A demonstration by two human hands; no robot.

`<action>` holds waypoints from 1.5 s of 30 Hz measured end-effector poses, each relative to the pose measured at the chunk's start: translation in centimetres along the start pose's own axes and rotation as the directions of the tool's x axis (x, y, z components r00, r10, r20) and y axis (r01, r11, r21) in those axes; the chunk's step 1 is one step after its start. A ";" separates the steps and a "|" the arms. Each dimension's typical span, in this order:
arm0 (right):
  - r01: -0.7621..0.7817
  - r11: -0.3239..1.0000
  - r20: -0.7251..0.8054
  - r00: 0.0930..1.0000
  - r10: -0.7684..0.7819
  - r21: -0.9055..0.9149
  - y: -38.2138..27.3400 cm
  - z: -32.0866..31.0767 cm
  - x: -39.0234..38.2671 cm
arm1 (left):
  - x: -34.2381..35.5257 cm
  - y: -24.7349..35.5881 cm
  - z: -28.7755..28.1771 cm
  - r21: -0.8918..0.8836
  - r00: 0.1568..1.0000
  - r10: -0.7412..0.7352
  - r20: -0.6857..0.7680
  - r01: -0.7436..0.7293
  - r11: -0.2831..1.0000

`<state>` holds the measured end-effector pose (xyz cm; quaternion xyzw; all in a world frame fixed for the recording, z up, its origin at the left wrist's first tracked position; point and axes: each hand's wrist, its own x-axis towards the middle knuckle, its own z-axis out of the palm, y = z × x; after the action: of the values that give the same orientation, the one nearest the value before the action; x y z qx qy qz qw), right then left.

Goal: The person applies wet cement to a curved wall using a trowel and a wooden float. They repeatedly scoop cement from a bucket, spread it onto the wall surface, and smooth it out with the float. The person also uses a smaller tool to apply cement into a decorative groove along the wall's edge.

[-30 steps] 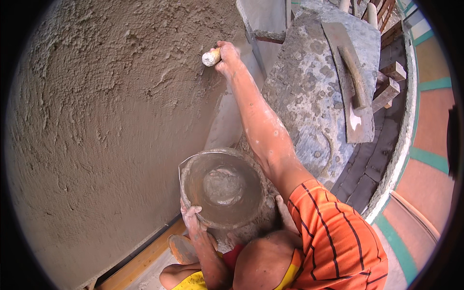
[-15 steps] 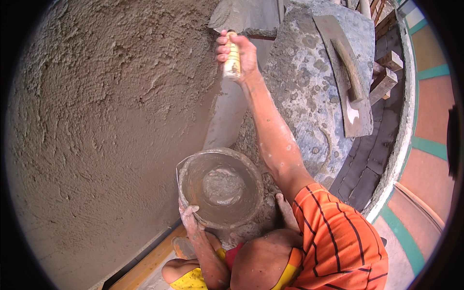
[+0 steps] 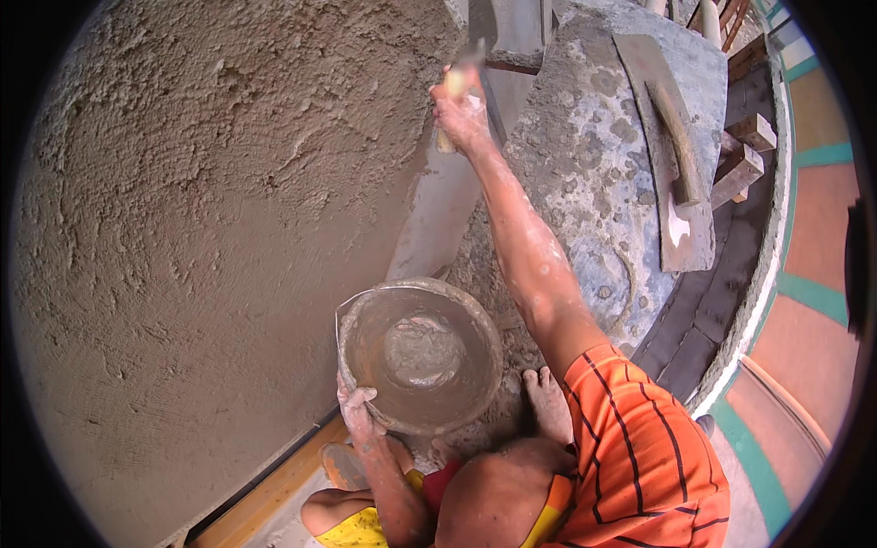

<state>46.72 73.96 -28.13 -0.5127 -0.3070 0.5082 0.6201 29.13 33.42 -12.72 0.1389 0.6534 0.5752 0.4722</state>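
My left hand [image 3: 359,406] grips the near left side of a round, mortar-smeared bucket [image 3: 480,352]. A lump of wet grey mortar [image 3: 425,352] lies in its bottom. Stretched far forward, my right hand [image 3: 464,117] is closed round the yellow handle of a trowel [image 3: 454,84]. Motion blurs the handle's far end, and the blade is hard to make out against the grey surfaces beyond. Just left of this hand is the edge of a wall coated in rough wet mortar [image 3: 228,137].
On a mortar-spotted board [image 3: 585,183] to the right lies a long float [image 3: 690,228] with a wooden handle. Wooden blocks [image 3: 738,173] stick out beyond it. A bare foot [image 3: 548,402] rests right of the bucket, and a wooden strip [image 3: 274,498] runs along the wall's base.
My right hand has turned with the trowel, its handle now blurred. The grey mass spread above the hand earlier no longer shows in that shape. My left hand stays on the bucket.
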 end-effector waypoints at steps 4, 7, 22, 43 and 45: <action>-0.242 0.904 0.077 0.970 0.229 0.353 -3.4 -1.4 0.8 | 0.4 0.0 -0.1 -0.002 0.999 -0.036 -0.027 0.036 0.999; -0.475 0.845 0.164 0.880 0.447 0.245 -0.8 -2.6 2.6 | 0.5 -0.2 -0.1 -0.039 1.000 -0.016 -0.018 0.015 0.999; -0.551 0.373 0.578 0.815 0.046 0.747 -5.2 -4.5 -2.5 | 0.5 -0.1 -0.2 0.006 1.000 -0.018 -0.016 0.018 1.000; -0.235 0.904 0.004 0.968 0.250 0.357 -5.6 0.4 -11.7 | -0.2 -0.9 -1.9 -0.021 1.000 -0.012 0.005 0.012 1.000; -0.449 0.741 0.154 0.888 0.434 0.499 -2.5 0.3 -7.7 | 0.1 -1.0 -1.1 -0.045 0.999 -0.002 0.040 0.004 0.999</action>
<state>44.98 66.85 -24.58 -0.3762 -0.0360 0.7111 0.5929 28.56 32.52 -13.78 0.1390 0.6310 0.5861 0.4890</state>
